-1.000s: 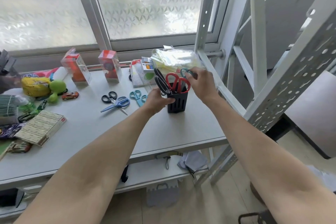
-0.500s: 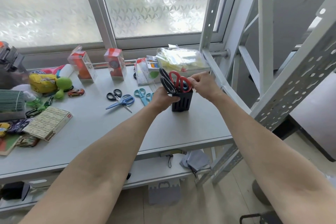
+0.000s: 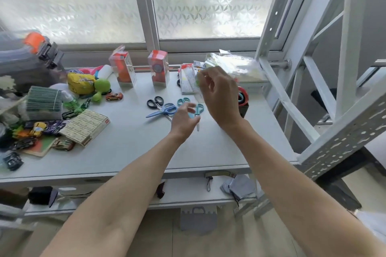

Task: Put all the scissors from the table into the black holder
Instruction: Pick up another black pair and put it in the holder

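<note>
Three pairs of scissors lie on the grey desk: black-handled scissors, blue-handled scissors crossing just beside them, and small teal scissors a little further back. No writing can be read on the boxes or packets; everything is too blurred.

A fourth pair, teal-handled scissors, is at the left hand. Its handle loops stand up just beyond the fingers and its pale tip points down toward the desk. The hand is blurred, its fingers loosely curled near the handles, so I cannot tell if the grip really closes on them.

The right hand hangs raised above the desk with bent, spread fingers, and its grip is loose around nothing. It covers most of the black holder, which stands on the desk just to its right. Red handle loops and a teal loop stick out of the holder's top. Both forearms reach forward from the lower edge, the left one lower.
</note>
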Tool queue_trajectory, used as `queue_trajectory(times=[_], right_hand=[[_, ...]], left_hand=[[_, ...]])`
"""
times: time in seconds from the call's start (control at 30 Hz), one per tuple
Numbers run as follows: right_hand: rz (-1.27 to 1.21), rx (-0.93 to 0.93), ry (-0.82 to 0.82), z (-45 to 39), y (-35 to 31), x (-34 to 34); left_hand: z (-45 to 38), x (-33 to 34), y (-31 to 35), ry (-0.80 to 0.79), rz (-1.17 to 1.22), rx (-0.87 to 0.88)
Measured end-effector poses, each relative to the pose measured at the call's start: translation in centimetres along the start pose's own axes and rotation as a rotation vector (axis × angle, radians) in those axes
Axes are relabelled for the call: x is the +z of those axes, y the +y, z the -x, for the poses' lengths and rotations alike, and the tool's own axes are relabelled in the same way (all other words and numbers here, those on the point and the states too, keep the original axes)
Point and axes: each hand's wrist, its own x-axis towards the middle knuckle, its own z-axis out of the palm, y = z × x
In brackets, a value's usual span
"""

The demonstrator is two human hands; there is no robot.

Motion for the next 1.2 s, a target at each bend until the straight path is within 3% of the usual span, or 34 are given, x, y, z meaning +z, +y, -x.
queue_trajectory(times=[0.13, 0.3, 0.4, 0.57, 0.73, 1.2], right_hand=[[-0.025, 0.070, -0.192, 1.6, -0.4, 5.6], [0.096, 0.283, -0.610, 3.1, 1.8, 11.5], [0.185, 0.273, -0.780, 2.8, 2.0, 14.1], [0.366, 0.167, -0.905, 1.1, 1.7, 18.2], [0.382, 0.210, -1.057, -0.5, 2.6, 20.6], [0.282, 0.185, -0.919, 3.0, 2.8, 21.2]], left_hand=[[0.7, -4.2, -4.3, 0.179, -0.036, -0.135], [0.1, -9.3, -7.5, 0.359, -0.126, -0.241], [-1.6, -11.1, -8.4, 0.323, -0.147, -0.281], [-4.9, -12.3, -9.1, 0.148, -0.090, -0.299], [-7.5, -12.1, -9.2, 0.007, -0.069, -0.327], [-7.1, -12.4, -11.0, 0.056, 0.047, -0.454]])
